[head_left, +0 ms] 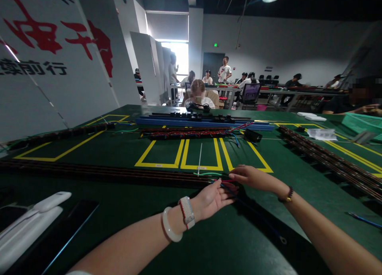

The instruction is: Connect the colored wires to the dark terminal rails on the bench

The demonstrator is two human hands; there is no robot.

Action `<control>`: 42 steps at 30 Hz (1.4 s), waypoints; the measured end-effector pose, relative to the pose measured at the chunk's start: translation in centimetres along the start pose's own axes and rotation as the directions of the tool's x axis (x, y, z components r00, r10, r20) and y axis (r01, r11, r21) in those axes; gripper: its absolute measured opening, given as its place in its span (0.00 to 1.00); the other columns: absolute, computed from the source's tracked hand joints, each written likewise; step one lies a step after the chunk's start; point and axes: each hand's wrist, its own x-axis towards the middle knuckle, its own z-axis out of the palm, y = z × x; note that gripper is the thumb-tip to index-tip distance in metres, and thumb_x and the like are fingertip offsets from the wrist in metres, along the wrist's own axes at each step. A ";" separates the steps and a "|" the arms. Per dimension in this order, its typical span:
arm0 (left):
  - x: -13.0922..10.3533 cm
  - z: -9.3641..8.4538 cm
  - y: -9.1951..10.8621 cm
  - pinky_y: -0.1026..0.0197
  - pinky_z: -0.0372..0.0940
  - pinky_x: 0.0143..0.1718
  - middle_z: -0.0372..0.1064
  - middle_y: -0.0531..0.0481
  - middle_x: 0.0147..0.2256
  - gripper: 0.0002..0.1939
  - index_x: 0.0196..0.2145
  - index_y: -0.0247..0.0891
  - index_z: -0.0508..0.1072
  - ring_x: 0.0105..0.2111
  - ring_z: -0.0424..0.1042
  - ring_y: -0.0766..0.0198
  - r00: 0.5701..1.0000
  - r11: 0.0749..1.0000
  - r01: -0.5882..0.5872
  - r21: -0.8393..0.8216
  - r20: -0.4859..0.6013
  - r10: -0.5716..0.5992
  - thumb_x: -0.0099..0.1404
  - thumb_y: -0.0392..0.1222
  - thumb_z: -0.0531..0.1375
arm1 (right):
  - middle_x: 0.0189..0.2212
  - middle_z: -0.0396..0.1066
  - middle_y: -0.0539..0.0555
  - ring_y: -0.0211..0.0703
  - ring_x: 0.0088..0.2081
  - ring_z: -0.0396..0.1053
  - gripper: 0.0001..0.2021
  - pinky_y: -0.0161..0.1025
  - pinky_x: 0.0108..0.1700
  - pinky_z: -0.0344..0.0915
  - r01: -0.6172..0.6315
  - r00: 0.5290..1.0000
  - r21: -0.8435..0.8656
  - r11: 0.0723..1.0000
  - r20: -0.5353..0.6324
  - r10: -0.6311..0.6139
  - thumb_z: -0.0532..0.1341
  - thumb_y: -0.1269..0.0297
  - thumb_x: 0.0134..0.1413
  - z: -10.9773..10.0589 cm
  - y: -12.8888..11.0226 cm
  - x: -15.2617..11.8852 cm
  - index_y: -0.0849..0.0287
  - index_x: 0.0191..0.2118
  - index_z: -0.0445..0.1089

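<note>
My left hand (215,198) lies palm up at the right end of a long dark strip (119,173), its fingers stretched out under the loose wires. My right hand (249,177) comes from the right, its fingers bent together on a red wire (227,181); its thumb is partly hidden. A green wire (212,174) runs just behind both hands. Across the left fingers and toward me goes a dark blue wire (256,210), ending in a ring terminal (283,240) on the table. A white cable tie (199,159) sticks up from the strip beside the left hand.
Yellow tape outlines (182,155) mark the green table (131,223). Behind lie a wire bundle (188,133), blue rails (205,122) and a black box (252,136). More strips (325,157) and a green basket (364,124) are right; a phone (70,235) is left. A person sits opposite.
</note>
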 end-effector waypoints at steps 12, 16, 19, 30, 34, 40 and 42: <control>0.4 -0.3 -0.2 0.51 0.56 0.56 0.69 0.32 0.42 0.25 0.41 0.24 0.68 0.44 0.71 0.58 0.999 0.999 0.027 0.020 -0.029 -0.026 0.70 0.50 0.42 | 0.53 0.66 0.57 0.46 0.50 0.66 0.26 0.38 0.50 0.64 0.022 0.980 0.306 0.952 0.182 -0.082 0.57 0.51 0.56 0.7 1.4 0.6 0.59 0.58 0.62; 0.5 -0.4 -0.3 0.52 0.55 0.56 0.69 0.31 0.42 0.25 0.43 0.23 0.67 0.44 0.71 0.59 0.999 0.998 0.032 0.047 -0.001 -0.032 0.70 0.49 0.43 | 0.46 0.70 0.58 0.42 0.40 0.69 0.26 0.34 0.37 0.66 -0.036 0.964 0.385 0.922 0.256 -0.070 0.57 0.50 0.56 1.2 1.5 0.9 0.62 0.56 0.64; 0.6 -0.5 -0.3 0.52 0.55 0.56 0.69 0.32 0.42 0.24 0.43 0.24 0.67 0.43 0.71 0.59 0.999 0.997 0.038 0.072 -0.008 -0.038 0.70 0.49 0.43 | 0.38 0.72 0.56 0.37 0.32 0.67 0.25 0.32 0.30 0.62 -0.067 0.956 0.436 0.897 0.284 -0.067 0.58 0.48 0.55 1.5 1.8 1.0 0.64 0.50 0.68; 0.5 -0.2 -0.2 0.51 0.56 0.56 0.69 0.31 0.43 0.21 0.47 0.25 0.63 0.43 0.72 0.57 0.999 0.997 0.036 0.062 -0.012 -0.035 0.70 0.47 0.44 | 0.32 0.68 0.51 0.33 0.28 0.65 0.21 0.33 0.32 0.62 -0.156 0.947 0.726 0.670 0.302 -0.108 0.66 0.52 0.46 2.2 1.7 1.1 0.64 0.40 0.68; 0.5 -0.2 -0.2 0.52 0.56 0.56 0.68 0.31 0.44 0.20 0.46 0.26 0.63 0.44 0.72 0.57 0.999 0.998 0.049 0.036 -0.010 -0.048 0.69 0.48 0.46 | 0.31 0.68 0.50 0.34 0.28 0.66 0.20 0.33 0.32 0.63 -0.148 0.943 0.735 0.662 0.307 -0.130 0.66 0.53 0.46 2.9 2.1 1.2 0.64 0.40 0.67; 0.5 -0.4 -0.3 0.51 0.56 0.56 0.69 0.39 0.40 0.14 0.41 0.31 0.63 0.44 0.72 0.58 0.999 0.999 0.041 -0.006 0.007 -0.040 0.69 0.46 0.49 | 0.24 0.66 0.49 0.31 0.23 0.59 0.20 0.29 0.24 0.55 -0.117 0.939 0.537 0.836 0.335 -0.084 0.62 0.49 0.51 2.9 2.0 1.2 0.65 0.35 0.69; 0.6 -0.5 -0.3 0.51 0.56 0.56 0.68 0.37 0.41 0.14 0.40 0.30 0.63 0.45 0.71 0.57 0.999 0.999 0.042 0.000 0.005 -0.042 0.69 0.45 0.48 | 0.23 0.66 0.49 0.31 0.22 0.58 0.21 0.30 0.23 0.54 -0.102 0.946 0.444 0.890 0.320 -0.052 0.60 0.48 0.52 2.6 1.4 1.1 0.65 0.35 0.70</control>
